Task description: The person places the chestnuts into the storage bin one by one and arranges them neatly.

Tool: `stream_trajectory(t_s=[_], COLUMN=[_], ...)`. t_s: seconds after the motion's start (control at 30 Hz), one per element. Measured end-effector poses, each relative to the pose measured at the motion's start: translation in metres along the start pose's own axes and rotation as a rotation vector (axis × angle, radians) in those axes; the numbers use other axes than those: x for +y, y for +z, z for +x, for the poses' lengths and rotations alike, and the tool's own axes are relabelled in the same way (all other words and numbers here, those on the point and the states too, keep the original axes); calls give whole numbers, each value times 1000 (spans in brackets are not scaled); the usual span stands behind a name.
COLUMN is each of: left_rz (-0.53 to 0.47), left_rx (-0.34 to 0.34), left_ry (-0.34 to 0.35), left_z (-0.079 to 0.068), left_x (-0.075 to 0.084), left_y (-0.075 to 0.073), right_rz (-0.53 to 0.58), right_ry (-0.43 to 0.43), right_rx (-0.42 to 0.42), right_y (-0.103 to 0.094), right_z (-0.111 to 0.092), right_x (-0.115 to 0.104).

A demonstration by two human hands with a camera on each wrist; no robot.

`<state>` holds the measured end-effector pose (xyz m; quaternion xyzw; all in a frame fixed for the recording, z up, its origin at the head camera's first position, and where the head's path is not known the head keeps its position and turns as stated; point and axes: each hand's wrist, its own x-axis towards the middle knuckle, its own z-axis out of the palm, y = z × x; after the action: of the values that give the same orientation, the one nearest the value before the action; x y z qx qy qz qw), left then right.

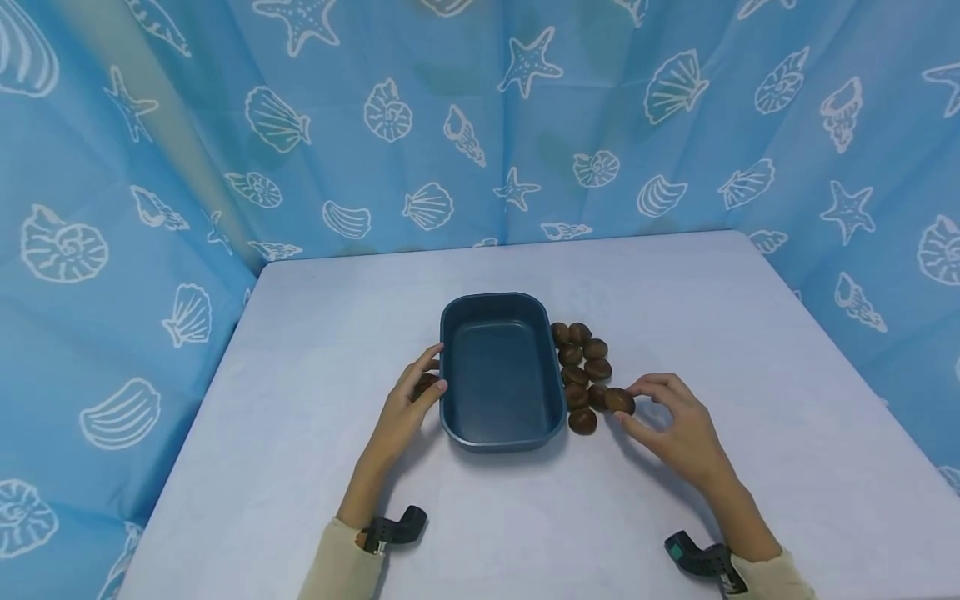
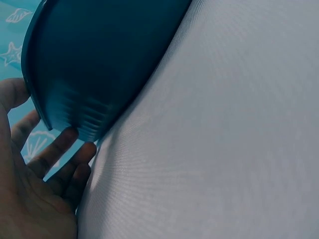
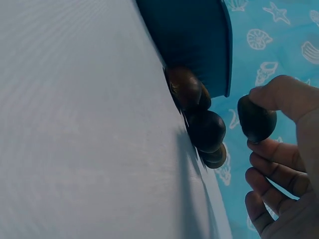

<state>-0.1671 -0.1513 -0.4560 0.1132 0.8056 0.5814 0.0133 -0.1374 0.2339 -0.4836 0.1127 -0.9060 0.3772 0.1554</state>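
A dark blue rectangular tub (image 1: 501, 442) with rounded corners stands on the white table, its floor bare. Along its left side lies my left hand (image 1: 401, 417), thumb and fingertips at the rim and outer wall; the left wrist view shows these fingers (image 2: 54, 149) spread and loosely bent. A brown chestnut (image 1: 425, 383) shows partly behind that hand. Between thumb and forefinger, my right hand (image 1: 686, 433) pinches another glossy chestnut (image 3: 256, 119), raised above the table. Several more chestnuts (image 1: 575, 375) lie in a cluster against the tub's right side.
The table is covered by a white cloth (image 1: 525, 533). Blue curtains (image 1: 465, 75) with white shell and starfish prints hang behind it and at both sides. A black camera mount (image 1: 397, 527) sits on the left wrist, another mount (image 1: 701, 558) on the right.
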Motion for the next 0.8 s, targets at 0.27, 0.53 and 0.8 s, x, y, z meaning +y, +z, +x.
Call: stream_trajectory(t_s=[0.27,0.53,0.8], left_rz=[-3,5,6], left_rx=[32,38,13], left_ry=[14,24,-3], left_z=[10,10,-1], left_x=[-37,-41,3], left_y=[4,5,1], right_rz=[4,-3,5], right_ry=[-65,-94,-101], right_rx=[0,-6,-19], right_y=[-1,-6,-9], right_z=[9,22,32], right_x=[-9,-22,-29])
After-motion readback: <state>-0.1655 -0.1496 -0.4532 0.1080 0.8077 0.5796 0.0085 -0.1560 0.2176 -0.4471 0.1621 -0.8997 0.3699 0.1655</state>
